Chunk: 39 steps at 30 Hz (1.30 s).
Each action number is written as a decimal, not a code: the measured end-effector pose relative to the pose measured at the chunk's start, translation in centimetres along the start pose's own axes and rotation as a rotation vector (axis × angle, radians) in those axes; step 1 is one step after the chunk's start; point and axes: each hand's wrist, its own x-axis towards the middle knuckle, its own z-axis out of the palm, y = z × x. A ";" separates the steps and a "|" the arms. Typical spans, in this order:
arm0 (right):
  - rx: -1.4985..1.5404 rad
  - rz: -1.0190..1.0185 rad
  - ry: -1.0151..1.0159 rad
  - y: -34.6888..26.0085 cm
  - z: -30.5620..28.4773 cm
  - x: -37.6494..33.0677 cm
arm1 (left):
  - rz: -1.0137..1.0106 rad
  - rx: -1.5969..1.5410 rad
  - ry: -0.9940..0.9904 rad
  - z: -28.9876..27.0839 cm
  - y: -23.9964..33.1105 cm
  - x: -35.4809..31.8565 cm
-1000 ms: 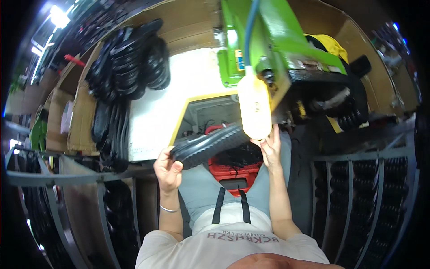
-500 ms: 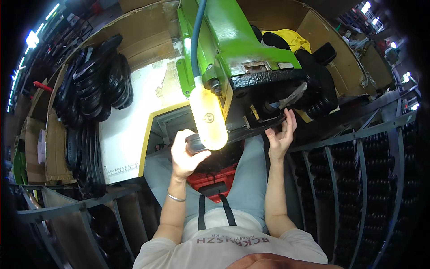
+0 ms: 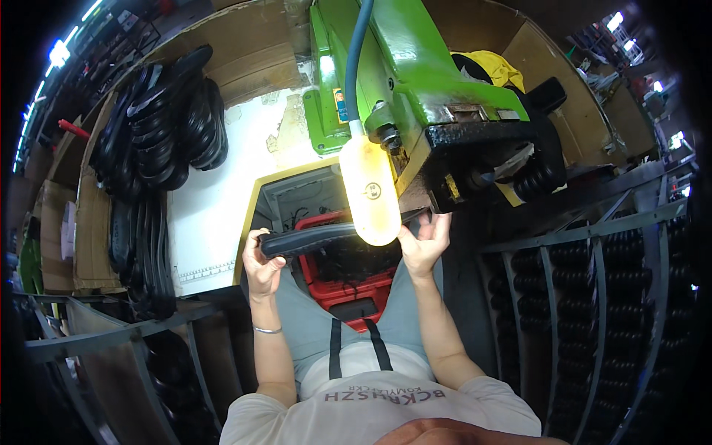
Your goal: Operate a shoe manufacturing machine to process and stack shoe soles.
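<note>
Between my two hands a black shoe sole (image 3: 308, 239) lies sideways over my lap, in front of the green machine (image 3: 452, 85). My left hand (image 3: 262, 265) is closed on its left end, thumb below and fingers round the edge. The right end is gripped by my right hand (image 3: 424, 248), beside the machine's black working head (image 3: 475, 156). A glowing yellow-white lamp (image 3: 371, 194) on a blue-grey cable hides part of the sole near my right hand.
Stacked black soles (image 3: 159, 133) fill the left side of the white table (image 3: 215, 222). Below the sole, a red crate (image 3: 348, 288) with dark scraps sits between my legs. Racks of black soles (image 3: 575, 311) stand at right, and another rack rail (image 3: 126, 331) at left.
Both hands have moved left with the sole, drawing it out from under the machine's head. My right hand has closed from a looser, open-fingered touch. The view has shifted slightly.
</note>
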 end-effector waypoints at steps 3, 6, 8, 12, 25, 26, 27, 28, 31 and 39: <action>-0.146 -0.141 -0.036 -0.3 1.1 -0.1 | -0.012 0.017 -0.101 -2.7 -1.4 0.4; -0.359 -0.266 -0.045 -0.4 0.7 -0.3 | -0.173 0.751 -0.232 -1.3 -1.0 1.3; -0.507 -0.404 -0.023 -0.9 0.9 0.0 | 0.142 1.228 -0.306 2.9 -0.9 2.1; -0.550 -0.470 -0.041 -1.3 0.9 0.5 | 0.400 1.038 -0.170 11.5 -1.4 1.7; 0.374 0.246 0.040 1.2 -0.4 -0.4 | 0.552 1.196 -0.416 15.1 1.3 3.0; 0.376 0.245 0.038 1.3 -0.3 -0.5 | 0.557 1.139 -0.400 15.2 1.4 3.3; 0.369 0.226 0.027 1.5 -0.4 -0.5 | 0.562 1.080 -0.383 15.3 1.3 3.5; 0.360 0.209 0.018 1.6 -0.4 -0.6 | 0.562 1.078 -0.385 14.8 0.7 3.5; 0.254 0.158 -0.012 1.5 0.0 -1.0 | 0.410 0.848 -0.337 11.7 -3.2 2.7; -0.102 0.191 -0.046 6.4 -1.9 -3.2 | 0.224 0.328 -0.020 10.5 -11.0 0.2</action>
